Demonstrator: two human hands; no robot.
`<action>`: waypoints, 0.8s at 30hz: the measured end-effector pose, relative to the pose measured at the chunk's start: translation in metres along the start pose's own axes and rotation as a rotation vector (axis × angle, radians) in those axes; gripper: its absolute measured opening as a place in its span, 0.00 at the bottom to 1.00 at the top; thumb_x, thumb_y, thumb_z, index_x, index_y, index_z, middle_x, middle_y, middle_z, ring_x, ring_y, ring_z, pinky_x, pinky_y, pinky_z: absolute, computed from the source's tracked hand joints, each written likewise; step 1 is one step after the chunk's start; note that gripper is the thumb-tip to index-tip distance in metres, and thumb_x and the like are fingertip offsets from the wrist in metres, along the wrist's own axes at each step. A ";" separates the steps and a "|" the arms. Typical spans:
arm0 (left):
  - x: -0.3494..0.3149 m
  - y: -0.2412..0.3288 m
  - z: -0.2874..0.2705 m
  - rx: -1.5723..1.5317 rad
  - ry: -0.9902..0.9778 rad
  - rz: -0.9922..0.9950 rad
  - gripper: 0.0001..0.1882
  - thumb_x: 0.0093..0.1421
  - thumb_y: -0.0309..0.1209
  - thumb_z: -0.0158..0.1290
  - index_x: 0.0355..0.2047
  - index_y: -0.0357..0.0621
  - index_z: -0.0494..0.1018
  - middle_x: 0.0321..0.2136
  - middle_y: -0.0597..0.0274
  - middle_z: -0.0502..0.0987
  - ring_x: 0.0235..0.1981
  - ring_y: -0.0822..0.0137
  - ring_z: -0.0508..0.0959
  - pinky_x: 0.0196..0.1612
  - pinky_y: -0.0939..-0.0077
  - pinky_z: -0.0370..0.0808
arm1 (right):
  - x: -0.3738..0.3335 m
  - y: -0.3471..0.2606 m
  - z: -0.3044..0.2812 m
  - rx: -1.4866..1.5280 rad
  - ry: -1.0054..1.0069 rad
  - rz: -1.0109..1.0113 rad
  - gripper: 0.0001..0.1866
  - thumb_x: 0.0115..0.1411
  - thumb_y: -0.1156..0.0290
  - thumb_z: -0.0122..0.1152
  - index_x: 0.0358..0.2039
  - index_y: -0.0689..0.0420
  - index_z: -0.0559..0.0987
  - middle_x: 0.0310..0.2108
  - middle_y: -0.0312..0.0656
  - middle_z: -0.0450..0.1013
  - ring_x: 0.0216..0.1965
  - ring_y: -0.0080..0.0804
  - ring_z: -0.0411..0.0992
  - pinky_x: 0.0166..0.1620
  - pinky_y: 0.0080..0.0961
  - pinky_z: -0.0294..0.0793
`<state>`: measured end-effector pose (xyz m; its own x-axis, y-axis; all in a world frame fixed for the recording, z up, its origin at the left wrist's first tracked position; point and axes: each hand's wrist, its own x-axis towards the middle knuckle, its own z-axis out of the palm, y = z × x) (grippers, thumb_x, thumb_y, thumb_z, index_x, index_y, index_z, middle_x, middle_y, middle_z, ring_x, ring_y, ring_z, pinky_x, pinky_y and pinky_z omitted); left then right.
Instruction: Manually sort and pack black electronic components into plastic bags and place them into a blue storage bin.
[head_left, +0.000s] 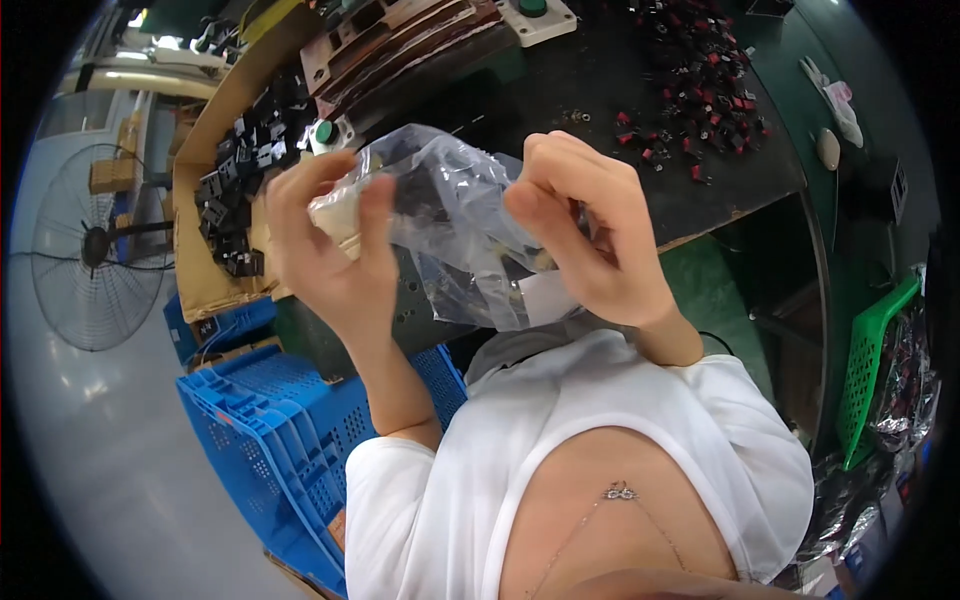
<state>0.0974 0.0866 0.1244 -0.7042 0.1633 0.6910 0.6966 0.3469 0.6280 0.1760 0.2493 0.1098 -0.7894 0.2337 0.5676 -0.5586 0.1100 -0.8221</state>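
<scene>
A clear plastic bag (455, 205) hangs crumpled between my hands, above the near edge of the dark worktable. My right hand (600, 230) is closed, its curled fingers and thumb gripping the bag's right side. A small white patch (548, 300) shows low on the bag, beneath that hand. At the bag's left side is my left hand (335, 240), slightly blurred, with thumb and forefinger curved and apart. Between them a cream-coloured surface (340, 215) shows; I cannot tell whether it is held or lies behind. Small dark bits show through the bag.
A cardboard box (190, 270) of black parts stands at the left. Behind the bag are a metal fixture (400, 50) and green buttons (533, 7). Small red-and-black parts (690, 80) lie at the far right. Blue crates (270, 430), a fan (95, 245) and a green basket (868, 370) stand around.
</scene>
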 end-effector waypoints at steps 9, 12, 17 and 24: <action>0.002 0.001 0.007 0.262 -0.389 0.279 0.12 0.48 0.22 0.53 0.36 0.41 0.72 0.37 0.59 0.74 0.39 0.60 0.74 0.43 0.73 0.68 | 0.001 -0.016 -0.014 -0.035 -0.048 0.095 0.13 0.53 0.77 0.54 0.17 0.62 0.61 0.15 0.36 0.51 0.19 0.26 0.49 0.24 0.22 0.48; 0.001 -0.003 0.007 0.262 -0.365 0.262 0.11 0.48 0.21 0.54 0.34 0.39 0.72 0.36 0.59 0.74 0.38 0.60 0.74 0.41 0.72 0.69 | -0.001 -0.021 -0.017 0.004 -0.006 0.190 0.13 0.53 0.76 0.54 0.16 0.62 0.61 0.15 0.35 0.51 0.19 0.25 0.49 0.24 0.22 0.48; 0.005 -0.003 0.003 0.274 -0.352 0.323 0.11 0.46 0.22 0.56 0.32 0.39 0.71 0.34 0.59 0.74 0.36 0.62 0.73 0.38 0.72 0.68 | 0.004 -0.014 -0.023 -0.010 -0.014 0.090 0.12 0.56 0.76 0.52 0.19 0.61 0.62 0.16 0.30 0.52 0.20 0.17 0.48 0.23 0.18 0.47; 0.010 -0.011 -0.022 0.038 -0.568 0.019 0.15 0.43 0.19 0.56 0.34 0.37 0.69 0.28 0.59 0.71 0.30 0.62 0.72 0.33 0.76 0.67 | 0.014 -0.018 -0.029 0.157 -0.030 0.212 0.12 0.59 0.72 0.50 0.19 0.59 0.64 0.17 0.26 0.54 0.21 0.12 0.51 0.24 0.14 0.49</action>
<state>0.0863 0.0638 0.1325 -0.6622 0.6371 0.3945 0.7119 0.3704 0.5967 0.1821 0.2785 0.1312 -0.8989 0.2067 0.3864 -0.4107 -0.0904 -0.9073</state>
